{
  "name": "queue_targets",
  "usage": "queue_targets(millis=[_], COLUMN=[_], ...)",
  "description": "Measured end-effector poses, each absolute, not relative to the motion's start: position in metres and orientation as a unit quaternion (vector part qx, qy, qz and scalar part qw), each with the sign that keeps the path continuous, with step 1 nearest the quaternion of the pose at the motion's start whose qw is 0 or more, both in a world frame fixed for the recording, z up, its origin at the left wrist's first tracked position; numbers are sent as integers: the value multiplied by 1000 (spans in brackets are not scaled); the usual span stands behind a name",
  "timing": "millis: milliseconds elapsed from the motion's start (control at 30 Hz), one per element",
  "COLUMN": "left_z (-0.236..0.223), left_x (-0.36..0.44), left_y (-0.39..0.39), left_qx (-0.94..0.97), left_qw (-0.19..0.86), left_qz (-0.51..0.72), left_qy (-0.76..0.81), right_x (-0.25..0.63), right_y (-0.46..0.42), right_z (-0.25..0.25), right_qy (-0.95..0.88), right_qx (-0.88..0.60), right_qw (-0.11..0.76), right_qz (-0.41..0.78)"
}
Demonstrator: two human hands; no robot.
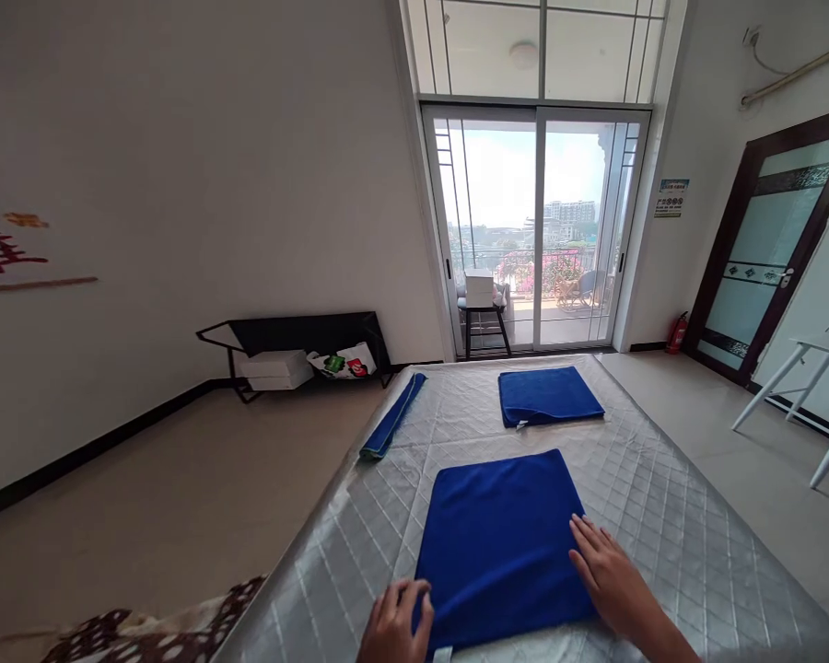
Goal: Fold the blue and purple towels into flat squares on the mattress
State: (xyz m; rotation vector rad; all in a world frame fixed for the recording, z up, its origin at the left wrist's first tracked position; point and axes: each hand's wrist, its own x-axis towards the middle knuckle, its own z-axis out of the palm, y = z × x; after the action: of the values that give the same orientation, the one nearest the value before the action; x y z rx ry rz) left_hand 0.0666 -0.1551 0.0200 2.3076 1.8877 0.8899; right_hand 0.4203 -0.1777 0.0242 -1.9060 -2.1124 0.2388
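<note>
Blue cloth [501, 543] flat at six o'clock on quilted cover [677, 525]; right hand [608, 573] at its four o'clock edge, fingers flat; left hand [395, 622] curled at eight o'clock, cannot tell whether pinching.

On the quilted cover [691, 534] is laid a blue cloth [501, 543]; beyond it, a folded cloth [551, 396]; beyond-left, a narrow bundle [393, 420].

Bare left hand [395, 622], bare right hand [604, 569], bare right forearm [653, 628]
Both hands have slender fingers [587, 536] with rounded knuckles, and a thumb on each shows too. The left is cut off around the wrist by the view's lower edge; the right narrows into the slim, uncovered forearm.
</note>
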Motion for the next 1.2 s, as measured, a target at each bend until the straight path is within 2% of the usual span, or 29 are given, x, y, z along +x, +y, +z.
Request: queue_targets(millis=[167, 333, 500, 633, 767, 1033, 1200], left_z=[68, 43, 11, 10, 11, 8, 28], left_x=[173, 239, 191, 129, 104, 111, 187], left_y=[-121, -101, -85, -72, -69, -59, -32], left_qx=[849, 896, 873, 816, 789, 790, 847], left_qw=[70, 26, -16, -28, -26, -59, -41], left_qz=[248, 194, 158, 120, 105, 121, 159], left_qy=[461, 398, 462, 565, 604, 599, 505], right_x=[392, 381, 384, 381, 376, 380, 380], right_y=[-130, -118, -120, -108, -75, -40, -43], right_z=[55, 40, 39, 53, 66, 49, 48], right_qy=[-721, -725, -704, -683, -682, -651, -647], right_qx=[-678, -682, -702, -723, -723, -748, -751], right_qw=[128, 73, 64, 71, 99, 102, 110], right_qz=[61, 65, 81, 82, 54, 79, 72])
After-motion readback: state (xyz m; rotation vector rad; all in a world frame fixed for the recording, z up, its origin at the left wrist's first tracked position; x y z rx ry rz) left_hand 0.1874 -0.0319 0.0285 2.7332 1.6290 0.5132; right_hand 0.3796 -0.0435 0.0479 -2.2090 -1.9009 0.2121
